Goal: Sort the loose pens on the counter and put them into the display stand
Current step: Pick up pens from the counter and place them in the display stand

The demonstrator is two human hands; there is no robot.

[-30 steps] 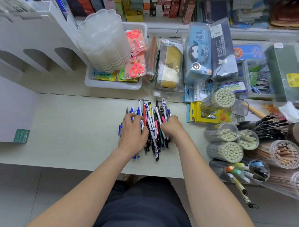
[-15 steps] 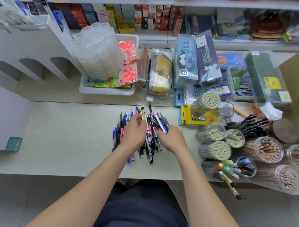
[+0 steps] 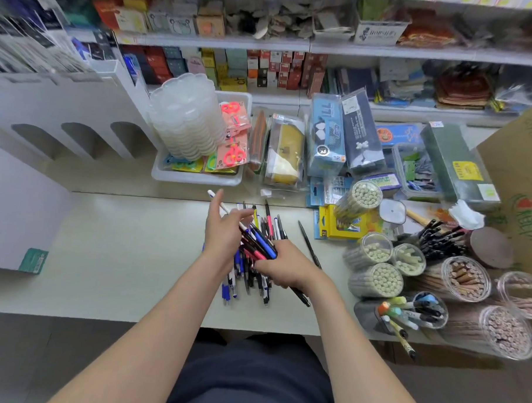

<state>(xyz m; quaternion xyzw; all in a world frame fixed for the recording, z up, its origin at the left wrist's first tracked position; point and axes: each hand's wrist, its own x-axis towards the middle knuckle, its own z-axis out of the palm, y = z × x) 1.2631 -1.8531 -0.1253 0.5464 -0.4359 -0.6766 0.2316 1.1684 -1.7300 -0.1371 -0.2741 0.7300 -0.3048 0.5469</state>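
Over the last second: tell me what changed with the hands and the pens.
Both hands lay flat on the pen pile. Now the right hand grips a bundle of pens lifted off it, and the left hand has risen, holding a white pen in its fingers. A thin black pen now lies apart to the right. The remaining pile and the pencil tubs stayed put.

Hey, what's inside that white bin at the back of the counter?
A tall stack of clear plastic dishes and pink scissor packs fill the white bin. Green and yellow packs lie underneath, mostly covered.
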